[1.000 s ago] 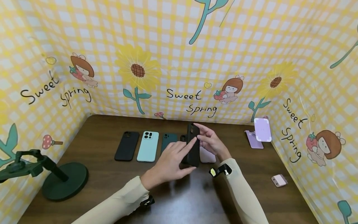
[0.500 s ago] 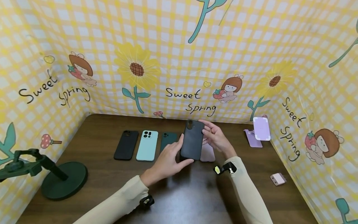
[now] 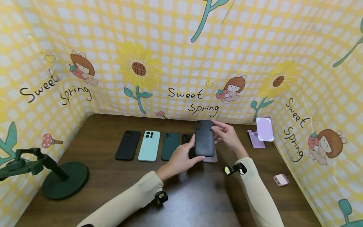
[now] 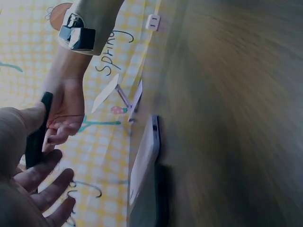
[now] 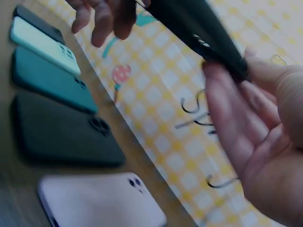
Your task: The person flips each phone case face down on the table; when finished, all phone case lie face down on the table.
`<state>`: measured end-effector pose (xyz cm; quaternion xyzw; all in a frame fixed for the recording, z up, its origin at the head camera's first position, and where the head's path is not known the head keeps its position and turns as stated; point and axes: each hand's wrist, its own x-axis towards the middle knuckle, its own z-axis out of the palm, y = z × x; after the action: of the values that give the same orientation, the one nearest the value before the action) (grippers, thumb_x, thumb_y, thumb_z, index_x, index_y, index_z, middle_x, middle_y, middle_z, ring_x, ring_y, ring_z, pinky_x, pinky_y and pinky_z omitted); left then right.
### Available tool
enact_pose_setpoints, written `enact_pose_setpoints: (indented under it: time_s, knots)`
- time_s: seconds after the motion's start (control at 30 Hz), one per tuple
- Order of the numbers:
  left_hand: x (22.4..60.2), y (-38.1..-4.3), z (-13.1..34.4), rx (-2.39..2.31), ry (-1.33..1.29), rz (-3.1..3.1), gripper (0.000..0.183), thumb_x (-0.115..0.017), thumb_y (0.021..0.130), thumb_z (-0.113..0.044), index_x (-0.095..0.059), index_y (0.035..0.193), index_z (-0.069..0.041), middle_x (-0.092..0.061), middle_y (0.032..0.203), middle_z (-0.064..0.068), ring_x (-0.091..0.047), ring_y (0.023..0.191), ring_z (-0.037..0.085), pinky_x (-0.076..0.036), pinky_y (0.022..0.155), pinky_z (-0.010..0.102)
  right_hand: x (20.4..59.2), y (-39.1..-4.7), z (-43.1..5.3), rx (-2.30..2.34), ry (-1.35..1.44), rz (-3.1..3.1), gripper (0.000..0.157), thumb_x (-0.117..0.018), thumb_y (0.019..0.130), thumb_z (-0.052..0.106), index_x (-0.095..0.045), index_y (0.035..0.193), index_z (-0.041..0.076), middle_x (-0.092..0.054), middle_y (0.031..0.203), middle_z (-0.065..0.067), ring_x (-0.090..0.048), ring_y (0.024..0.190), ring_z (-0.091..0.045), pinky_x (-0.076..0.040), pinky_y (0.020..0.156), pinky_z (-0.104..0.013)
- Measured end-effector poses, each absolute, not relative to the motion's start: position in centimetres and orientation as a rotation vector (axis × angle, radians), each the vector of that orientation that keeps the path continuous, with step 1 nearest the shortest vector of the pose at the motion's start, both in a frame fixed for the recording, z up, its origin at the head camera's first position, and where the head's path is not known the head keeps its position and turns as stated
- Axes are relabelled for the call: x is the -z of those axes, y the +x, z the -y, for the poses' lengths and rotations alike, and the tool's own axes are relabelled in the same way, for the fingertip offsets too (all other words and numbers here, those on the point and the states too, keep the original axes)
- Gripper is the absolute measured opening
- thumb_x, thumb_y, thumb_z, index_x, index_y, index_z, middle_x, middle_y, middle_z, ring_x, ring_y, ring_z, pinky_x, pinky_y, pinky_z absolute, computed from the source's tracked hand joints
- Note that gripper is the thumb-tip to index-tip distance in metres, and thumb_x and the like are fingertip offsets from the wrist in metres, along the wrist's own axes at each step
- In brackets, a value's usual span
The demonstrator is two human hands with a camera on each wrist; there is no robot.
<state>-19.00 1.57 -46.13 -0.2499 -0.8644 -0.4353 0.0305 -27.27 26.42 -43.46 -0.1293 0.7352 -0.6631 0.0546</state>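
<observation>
Both hands hold a black phone case above the table, its back with the oval camera cutout facing the head camera. My left hand grips its lower left edge, thumb at the bottom. At the upper right side, my right hand pinches it between thumb and fingers. In the right wrist view the case appears tilted. Beneath it lie a pink phone and a dark cased phone, both partly hidden in the head view.
To the left lie a teal phone case, a light blue one and a black one, in a row. A purple stand and a charger plug are at right. A dark green round-based stand is at left.
The black phone case has turned from nearly edge-on to show its back. Both hands have then carried it a little to the right, uncovering more of the teal case.
</observation>
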Motion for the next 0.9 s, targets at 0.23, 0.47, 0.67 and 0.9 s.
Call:
enact_pose_setpoints:
  time_s: [0.23,0.47,0.67,0.9]
  knots:
    - [46.8,-20.8,-6.2,1.176,-0.831,2.811,0.103,-0.074,0.090,-0.056,-0.026,0.162,-0.001,-0.072,0.103,0.005,-0.059,0.072,0.010,-0.045,0.065,0.025,43.2,-27.4,-30.4,1.690,-0.200,-2.489,0.053,-0.067,0.101,0.021,-0.053,0.149,0.001,-0.071,0.111,-0.004,-0.064,0.068,-0.009,-0.061,0.066,-0.033]
    - [48.0,-22.0,-10.0,0.951,-0.806,2.867,0.094,-0.075,0.089,-0.056,-0.042,0.153,0.005,-0.074,0.090,0.005,-0.067,0.074,0.014,-0.053,0.068,0.028,44.7,-28.1,-32.9,1.480,-0.108,-2.593,0.054,-0.067,0.102,0.025,-0.053,0.149,0.002,-0.066,0.130,-0.029,-0.067,0.073,-0.010,-0.062,0.075,-0.044]
    - [48.8,-22.3,-13.7,0.659,-0.819,2.983,0.089,-0.067,0.092,-0.062,-0.047,0.152,0.001,-0.074,0.123,0.015,-0.064,0.119,0.033,-0.053,0.099,0.041,47.0,-28.0,-35.8,1.343,-0.005,-2.649,0.053,-0.063,0.104,0.022,-0.051,0.149,-0.001,-0.062,0.134,-0.032,-0.066,0.074,-0.011,-0.061,0.072,-0.037]
    - [49.9,-22.8,-16.1,0.446,-0.808,3.050,0.088,-0.068,0.091,-0.064,-0.051,0.150,-0.001,-0.073,0.128,0.009,-0.059,0.121,0.030,-0.047,0.105,0.039,48.9,-27.8,-37.0,1.241,0.045,-2.653,0.056,-0.063,0.104,0.020,-0.045,0.151,-0.006,-0.056,0.141,-0.034,-0.066,0.081,-0.013,-0.058,0.068,-0.029]
